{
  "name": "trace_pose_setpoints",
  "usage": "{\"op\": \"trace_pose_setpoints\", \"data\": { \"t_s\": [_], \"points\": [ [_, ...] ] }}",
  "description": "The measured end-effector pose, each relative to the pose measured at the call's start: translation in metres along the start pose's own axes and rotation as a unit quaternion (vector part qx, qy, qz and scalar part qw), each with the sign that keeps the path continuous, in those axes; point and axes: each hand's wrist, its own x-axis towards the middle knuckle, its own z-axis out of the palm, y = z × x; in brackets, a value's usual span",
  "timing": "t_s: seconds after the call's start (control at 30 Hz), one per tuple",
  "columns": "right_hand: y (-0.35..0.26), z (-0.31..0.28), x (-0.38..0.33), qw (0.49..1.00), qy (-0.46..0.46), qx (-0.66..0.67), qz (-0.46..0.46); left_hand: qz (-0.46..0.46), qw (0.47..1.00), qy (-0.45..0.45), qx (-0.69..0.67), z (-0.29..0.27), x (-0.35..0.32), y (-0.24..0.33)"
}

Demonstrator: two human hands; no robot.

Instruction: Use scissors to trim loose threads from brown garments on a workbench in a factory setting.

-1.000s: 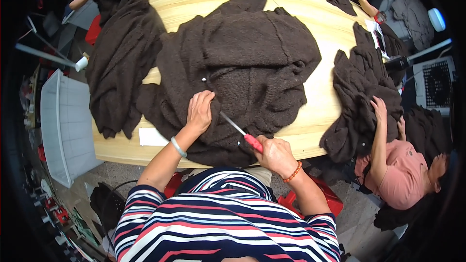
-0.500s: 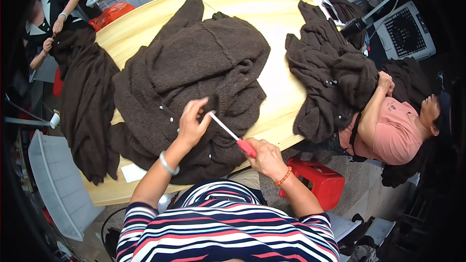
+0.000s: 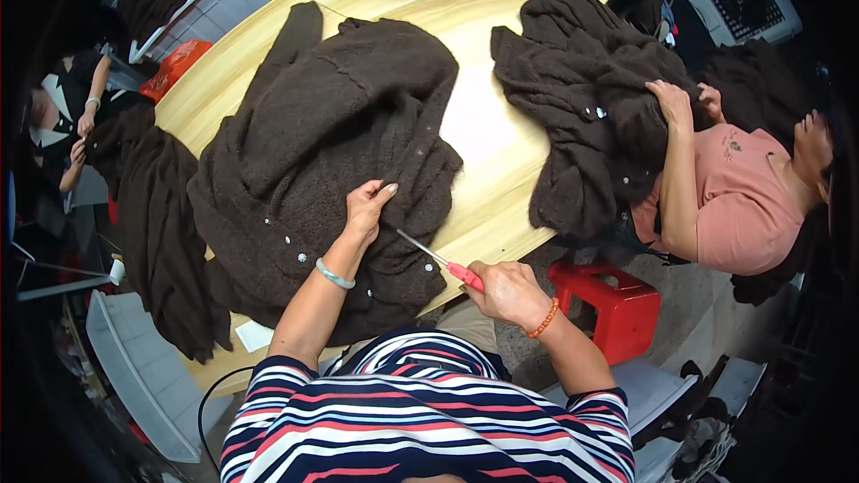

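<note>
Scissors (image 3: 437, 261) gripped in my right hand (image 3: 508, 292), blades touching brown cardigan (image 3: 340, 152) lying mid-table (image 3: 488, 139); my left hand (image 3: 367, 212) is pinching its near edge.

A dark brown, fuzzy knitted cardigan (image 3: 331, 152) lies spread and rumpled on the pale wooden table, one sleeve stretched toward the far edge, its body bunched in thick folds. Small shiny buttons dot its front edge, near the lower hem and along the right side. Its near edge hangs slightly over the table's rim. A slim tool with a red plastic handle and a thin silvery metal blade (image 3: 438, 261) points up-left, its tip touching the cardigan's folded right edge.
</note>
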Motion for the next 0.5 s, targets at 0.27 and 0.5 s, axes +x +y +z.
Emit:
{"op": "trace_pose_setpoints", "data": {
  "t_s": [0.27, 0.5],
  "points": [
    [0.011, -0.008, 0.006, 0.999, -0.041, 0.002, 0.009, 0.000, 0.999, -0.036, 0.019, -0.014, -0.006, -0.005],
    [0.032, -0.001, 0.005, 0.993, 0.103, 0.034, 0.043, 0.109, 0.945, -0.061, 0.301, 0.034, 0.029, 0.034]
  ]
}}
